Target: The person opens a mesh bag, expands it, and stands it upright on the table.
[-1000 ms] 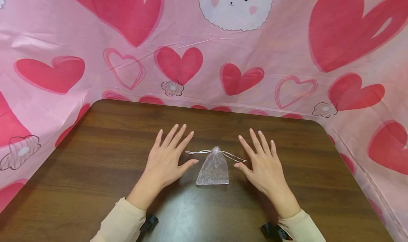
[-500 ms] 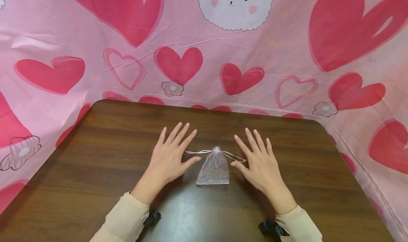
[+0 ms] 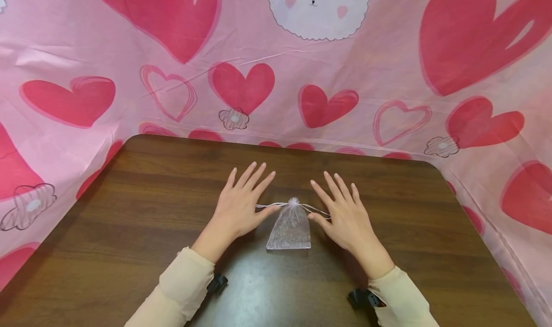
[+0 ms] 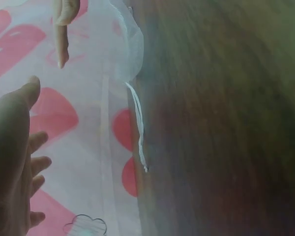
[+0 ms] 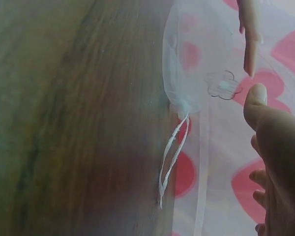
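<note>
Pink heart-printed cloth (image 3: 250, 30) hangs behind the wood-grained bench (image 3: 129, 212) and along its sides; pale glare (image 3: 247, 296) marks its near part.

Sheer pouch (image 3: 290, 230) on brown table (image 3: 129, 221)

Sheer white drawstring pouch (image 3: 290, 231), white drawstrings (image 4: 139, 123), dark brown wood-grain table (image 3: 151, 212), cream sleeves (image 3: 187, 281), black wrist-worn devices (image 3: 217, 283), pale pink backdrop (image 3: 250, 37) printed with red hearts (image 3: 245, 85), sketched pink heart outlines, black-outlined flowers (image 3: 234, 118), white cartoon character (image 3: 321, 18) with pink cheeks
</note>
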`<state>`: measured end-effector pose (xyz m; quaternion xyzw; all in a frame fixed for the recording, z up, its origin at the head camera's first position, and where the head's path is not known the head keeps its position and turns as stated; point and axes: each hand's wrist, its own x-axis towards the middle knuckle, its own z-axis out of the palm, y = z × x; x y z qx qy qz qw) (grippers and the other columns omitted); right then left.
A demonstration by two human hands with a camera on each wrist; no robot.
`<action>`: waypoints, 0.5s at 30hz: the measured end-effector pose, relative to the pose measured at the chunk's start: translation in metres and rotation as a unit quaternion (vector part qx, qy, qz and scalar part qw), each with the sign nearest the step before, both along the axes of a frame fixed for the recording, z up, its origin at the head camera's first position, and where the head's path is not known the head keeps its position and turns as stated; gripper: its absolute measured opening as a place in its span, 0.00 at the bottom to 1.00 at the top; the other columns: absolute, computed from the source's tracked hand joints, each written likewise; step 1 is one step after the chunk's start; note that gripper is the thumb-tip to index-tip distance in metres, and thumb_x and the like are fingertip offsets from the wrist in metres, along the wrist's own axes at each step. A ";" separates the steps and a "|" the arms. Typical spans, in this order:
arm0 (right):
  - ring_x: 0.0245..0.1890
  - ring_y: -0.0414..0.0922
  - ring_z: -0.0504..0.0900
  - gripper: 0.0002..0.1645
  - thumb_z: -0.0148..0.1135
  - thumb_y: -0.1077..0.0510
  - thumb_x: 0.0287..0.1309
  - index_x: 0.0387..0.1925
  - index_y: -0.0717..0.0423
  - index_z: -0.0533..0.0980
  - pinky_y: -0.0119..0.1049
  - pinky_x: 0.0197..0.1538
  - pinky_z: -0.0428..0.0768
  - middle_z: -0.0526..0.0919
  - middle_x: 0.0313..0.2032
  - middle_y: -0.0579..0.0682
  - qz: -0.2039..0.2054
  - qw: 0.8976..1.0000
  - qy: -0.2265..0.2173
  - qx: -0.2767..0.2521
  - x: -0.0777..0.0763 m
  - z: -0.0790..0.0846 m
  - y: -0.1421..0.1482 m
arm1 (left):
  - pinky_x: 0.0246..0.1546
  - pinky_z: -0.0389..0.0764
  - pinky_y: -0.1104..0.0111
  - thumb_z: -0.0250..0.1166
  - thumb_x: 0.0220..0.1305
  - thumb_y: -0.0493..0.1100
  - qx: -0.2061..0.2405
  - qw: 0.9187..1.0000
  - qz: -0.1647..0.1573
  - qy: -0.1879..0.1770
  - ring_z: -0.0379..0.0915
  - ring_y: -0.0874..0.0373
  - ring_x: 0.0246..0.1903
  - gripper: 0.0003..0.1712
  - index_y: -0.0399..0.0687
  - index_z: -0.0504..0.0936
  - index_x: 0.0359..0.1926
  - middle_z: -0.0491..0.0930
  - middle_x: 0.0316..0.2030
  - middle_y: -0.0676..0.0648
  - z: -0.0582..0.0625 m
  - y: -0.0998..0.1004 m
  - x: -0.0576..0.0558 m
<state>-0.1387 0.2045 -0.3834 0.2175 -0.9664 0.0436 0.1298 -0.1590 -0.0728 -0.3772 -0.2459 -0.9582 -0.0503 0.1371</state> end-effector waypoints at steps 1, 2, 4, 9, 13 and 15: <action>0.76 0.54 0.44 0.47 0.57 0.31 0.62 0.76 0.40 0.56 0.61 0.71 0.45 0.49 0.77 0.53 0.002 1.000 0.000 0.001 -0.002 0.000 0.000 | 0.72 0.36 0.49 0.49 0.65 0.75 -0.002 1.000 -0.003 0.002 0.37 0.53 0.76 0.46 0.61 0.56 0.77 0.49 0.77 0.51 0.000 0.002 -0.002; 0.76 0.53 0.44 0.47 0.57 0.31 0.62 0.76 0.40 0.56 0.61 0.71 0.45 0.49 0.77 0.53 0.004 1.000 0.000 0.002 -0.003 0.000 -0.001 | 0.72 0.37 0.48 0.50 0.65 0.75 -0.003 1.000 -0.007 0.005 0.39 0.53 0.76 0.46 0.61 0.57 0.77 0.50 0.77 0.51 -0.001 0.003 -0.004; 0.76 0.53 0.45 0.46 0.57 0.31 0.62 0.76 0.40 0.56 0.61 0.71 0.46 0.50 0.77 0.53 0.007 1.000 -0.003 0.003 -0.007 -0.001 -0.002 | 0.72 0.39 0.48 0.51 0.65 0.75 -0.005 1.000 -0.016 0.014 0.41 0.52 0.76 0.46 0.60 0.57 0.76 0.51 0.76 0.50 -0.002 0.005 -0.007; 0.76 0.54 0.46 0.45 0.55 0.32 0.65 0.76 0.41 0.56 0.62 0.71 0.47 0.50 0.77 0.53 0.013 1.000 -0.028 -0.001 -0.013 -0.003 -0.003 | 0.72 0.42 0.48 0.52 0.65 0.74 -0.001 0.999 -0.037 0.018 0.44 0.52 0.75 0.45 0.60 0.60 0.76 0.54 0.76 0.50 -0.004 0.011 -0.016; 0.75 0.55 0.50 0.43 0.55 0.34 0.66 0.76 0.42 0.56 0.62 0.70 0.49 0.53 0.76 0.54 0.021 0.998 -0.047 -0.018 -0.018 -0.005 -0.005 | 0.71 0.43 0.48 0.55 0.64 0.73 0.010 0.999 -0.046 -0.011 0.43 0.53 0.75 0.44 0.61 0.61 0.75 0.55 0.75 0.50 -0.006 0.015 -0.022; 0.74 0.56 0.53 0.42 0.56 0.36 0.67 0.76 0.43 0.57 0.61 0.70 0.50 0.55 0.75 0.54 0.026 0.998 -0.049 -0.023 -0.021 -0.005 -0.006 | 0.71 0.43 0.48 0.56 0.63 0.73 0.016 0.998 -0.048 -0.028 0.43 0.53 0.75 0.44 0.61 0.62 0.75 0.56 0.75 0.50 -0.007 0.017 -0.025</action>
